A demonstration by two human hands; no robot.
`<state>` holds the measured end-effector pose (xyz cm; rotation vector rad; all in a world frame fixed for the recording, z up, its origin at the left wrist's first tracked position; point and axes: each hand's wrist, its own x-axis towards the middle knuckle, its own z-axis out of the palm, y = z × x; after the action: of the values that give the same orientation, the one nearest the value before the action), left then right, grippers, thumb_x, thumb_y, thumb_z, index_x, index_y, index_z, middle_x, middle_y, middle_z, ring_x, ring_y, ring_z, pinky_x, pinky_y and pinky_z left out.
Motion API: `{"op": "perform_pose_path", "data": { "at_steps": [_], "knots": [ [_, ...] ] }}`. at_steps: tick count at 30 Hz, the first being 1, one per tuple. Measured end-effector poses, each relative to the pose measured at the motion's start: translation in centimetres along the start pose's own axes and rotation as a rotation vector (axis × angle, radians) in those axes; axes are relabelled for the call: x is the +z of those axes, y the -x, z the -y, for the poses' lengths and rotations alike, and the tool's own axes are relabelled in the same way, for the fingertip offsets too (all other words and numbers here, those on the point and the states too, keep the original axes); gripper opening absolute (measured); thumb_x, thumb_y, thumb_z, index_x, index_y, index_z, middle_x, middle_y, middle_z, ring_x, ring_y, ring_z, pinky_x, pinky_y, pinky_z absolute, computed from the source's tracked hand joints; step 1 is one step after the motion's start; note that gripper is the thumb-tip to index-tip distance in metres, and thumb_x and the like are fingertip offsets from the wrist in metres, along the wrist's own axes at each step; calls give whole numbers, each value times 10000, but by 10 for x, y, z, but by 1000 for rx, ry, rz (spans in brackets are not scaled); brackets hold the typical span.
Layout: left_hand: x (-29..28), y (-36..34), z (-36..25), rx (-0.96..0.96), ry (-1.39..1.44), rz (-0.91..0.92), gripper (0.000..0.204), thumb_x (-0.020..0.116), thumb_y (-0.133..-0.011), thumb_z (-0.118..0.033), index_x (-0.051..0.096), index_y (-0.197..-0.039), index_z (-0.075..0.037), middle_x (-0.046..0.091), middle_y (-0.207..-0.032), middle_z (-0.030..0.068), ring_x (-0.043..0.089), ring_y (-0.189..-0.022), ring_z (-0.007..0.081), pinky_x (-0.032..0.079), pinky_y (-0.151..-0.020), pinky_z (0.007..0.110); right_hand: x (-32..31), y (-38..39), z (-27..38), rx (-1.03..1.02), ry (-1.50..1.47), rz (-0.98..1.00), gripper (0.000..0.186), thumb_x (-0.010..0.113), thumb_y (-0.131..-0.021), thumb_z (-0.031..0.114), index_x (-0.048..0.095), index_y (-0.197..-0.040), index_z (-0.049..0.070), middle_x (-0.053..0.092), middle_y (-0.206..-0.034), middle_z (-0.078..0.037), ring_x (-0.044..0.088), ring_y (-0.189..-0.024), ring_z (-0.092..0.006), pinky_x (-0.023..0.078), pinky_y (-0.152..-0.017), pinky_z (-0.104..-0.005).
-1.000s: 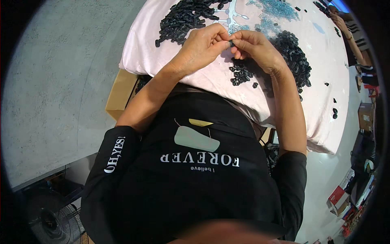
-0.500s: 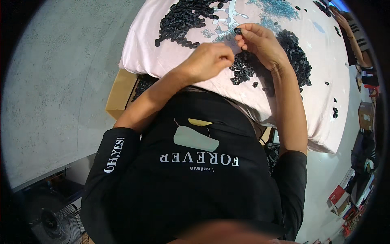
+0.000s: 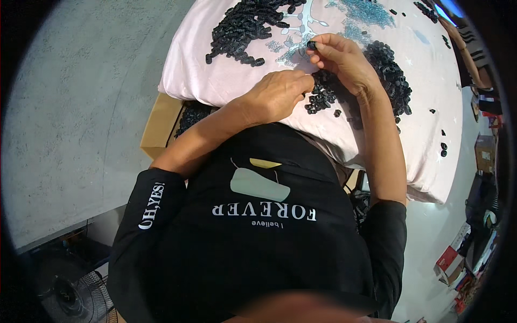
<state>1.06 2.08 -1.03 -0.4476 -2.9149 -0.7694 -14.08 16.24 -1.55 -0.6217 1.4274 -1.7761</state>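
Between the thumb and fingertips of my right hand (image 3: 344, 60) is a small black plastic piece (image 3: 312, 45), held above the pink cloth (image 3: 188, 59). My left hand (image 3: 276, 96) is lower and to the left, its fingers closed and bent inward. A dark spot shows under its fingertips, but what they grip, if anything, is hidden. Beside those fingertips lies a small loose pile of black pieces (image 3: 321, 99). A larger heap of black pieces (image 3: 390, 75) lies right of my right wrist, and another heap (image 3: 239, 32) lies far left.
Small clear bluish pieces (image 3: 371, 13) are scattered at the far side. A few stray black pieces (image 3: 444, 149) lie toward the right edge. An open cardboard box (image 3: 159, 121) with dark pieces stands under the cloth's left edge. Another person's arm (image 3: 468, 59) reaches in at far right.
My left hand has moved slightly down and right, its fingertips now by the small pile. My right hand has shifted a little left, still pinching the black piece.
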Motion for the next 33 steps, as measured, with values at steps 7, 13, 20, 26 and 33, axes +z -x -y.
{"op": "perform_pose_path", "data": {
  "at_steps": [7, 13, 20, 26, 33],
  "knots": [
    [-21, -2, 9, -52, 150, -260, 90, 615, -849, -33, 634, -933, -9, 613, -832, 102, 631, -744, 219, 490, -664, 330, 0, 0, -1, 17, -5, 6, 187, 561, -965, 133, 597, -1112, 25, 672, -929, -51, 618, -771, -79, 508, -714, -203],
    [-30, -14, 14, -335, 682, -316, 132, 557, -924, -22, 574, -1048, 18, 603, -854, 39, 611, -763, 90, 497, -682, 218, 4, 2, -1, 2, -6, 62, 167, 569, -964, 123, 594, -1074, 2, 673, -895, -89, 650, -738, -112, 539, -686, -211],
    [-24, -22, 16, -317, 576, -400, 188, 534, -938, -24, 630, -1099, -5, 618, -836, 12, 585, -768, 59, 472, -686, 191, 8, 4, 1, 6, 0, 78, 172, 564, -967, 124, 593, -1075, -6, 673, -891, -94, 661, -746, -123, 546, -692, -219],
    [-19, -26, 17, -294, 576, -454, 193, 538, -936, -32, 641, -1099, -13, 626, -834, 7, 581, -760, 53, 467, -687, 185, 7, 4, -1, 11, -3, 77, 172, 565, -966, 124, 592, -1072, -9, 672, -891, -97, 665, -747, -126, 552, -691, -221],
    [-18, -24, 17, -291, 697, -449, 178, 541, -936, -38, 621, -1087, 12, 631, -864, 19, 594, -760, 59, 486, -698, 194, 7, 3, -2, 8, -7, 74, 168, 567, -965, 126, 594, -1060, -10, 670, -888, -98, 664, -740, -125, 553, -689, -220]
  ]
}}
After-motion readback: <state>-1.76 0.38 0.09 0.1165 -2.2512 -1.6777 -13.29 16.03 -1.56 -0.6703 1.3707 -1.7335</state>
